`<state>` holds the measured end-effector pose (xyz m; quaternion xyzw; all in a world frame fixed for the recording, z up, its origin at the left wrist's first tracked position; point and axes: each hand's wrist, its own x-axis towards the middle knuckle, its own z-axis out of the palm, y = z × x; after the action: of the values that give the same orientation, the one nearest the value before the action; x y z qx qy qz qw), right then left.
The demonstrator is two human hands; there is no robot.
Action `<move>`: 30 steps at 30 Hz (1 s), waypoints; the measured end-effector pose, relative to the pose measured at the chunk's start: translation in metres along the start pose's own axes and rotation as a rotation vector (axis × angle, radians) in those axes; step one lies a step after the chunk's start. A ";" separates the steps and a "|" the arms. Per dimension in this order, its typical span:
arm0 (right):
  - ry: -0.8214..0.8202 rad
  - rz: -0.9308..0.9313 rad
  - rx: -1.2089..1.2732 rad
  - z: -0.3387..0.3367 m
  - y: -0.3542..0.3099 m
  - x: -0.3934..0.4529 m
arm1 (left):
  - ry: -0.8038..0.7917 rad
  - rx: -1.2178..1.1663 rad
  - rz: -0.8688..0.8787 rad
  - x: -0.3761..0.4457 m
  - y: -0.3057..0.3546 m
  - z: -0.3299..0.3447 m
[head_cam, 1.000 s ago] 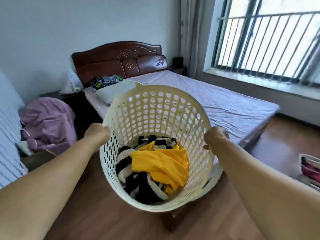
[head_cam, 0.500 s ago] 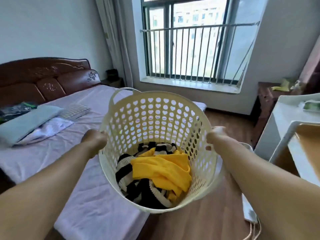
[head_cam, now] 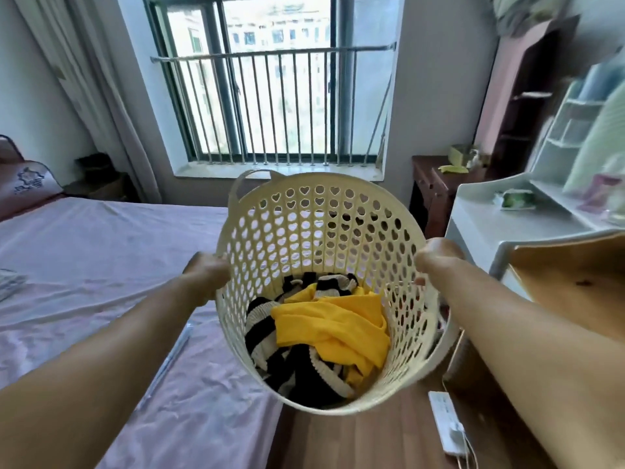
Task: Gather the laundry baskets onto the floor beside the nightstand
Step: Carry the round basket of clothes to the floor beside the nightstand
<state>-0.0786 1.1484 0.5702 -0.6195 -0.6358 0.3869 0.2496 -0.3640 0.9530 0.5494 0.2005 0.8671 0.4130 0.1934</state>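
- Hanging in the air between two outstretched arms, a cream laundry basket point(head_cam: 324, 231) with heart-shaped holes is tipped so its open mouth faces the camera; its base sits over the near right corner of the bed point(head_cam: 101, 265) and the wooden floor point(head_cam: 355, 441) beside it.
- Inside the basket lie a yellow garment point(head_cam: 331, 326) on top and a black-and-white striped knit point(head_cam: 263, 319) beneath and around it.
- A loop handle point(head_cam: 252, 179) stands up at the far left of the rim.
- The left hand point(head_cam: 206, 270) is closed around the left side of the rim, and the right hand point(head_cam: 438, 257) is closed around the right side; the fingers of both are mostly hidden behind the basket wall.
- On the floor just right of the basket lies a white power strip point(head_cam: 446, 423) with a cable plugged in.
- A white table point(head_cam: 500, 225) stands to the right, with a small green packet point(head_cam: 515, 199) on it and white shelves above.
- Beyond the basket, a barred window point(head_cam: 270, 106) fills the far wall, with a dark wooden cabinet point(head_cam: 429, 187) to its right.
- A dark nightstand point(head_cam: 101, 184) stands at the bed's far side, beside the curtain point(head_cam: 84, 79).
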 end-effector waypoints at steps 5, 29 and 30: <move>0.043 0.051 -0.025 0.003 -0.008 0.091 | -0.050 -0.027 -0.027 0.093 0.050 0.052; 0.034 0.160 0.176 0.136 -0.172 0.698 | 0.008 -0.001 -0.027 0.590 0.311 0.296; 0.034 0.170 0.196 0.143 -0.181 0.717 | 0.006 0.000 -0.028 0.612 0.321 0.302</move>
<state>-0.3772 1.8383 0.5169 -0.6504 -0.5359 0.4561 0.2861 -0.6690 1.6420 0.5245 0.1871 0.8703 0.4109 0.1968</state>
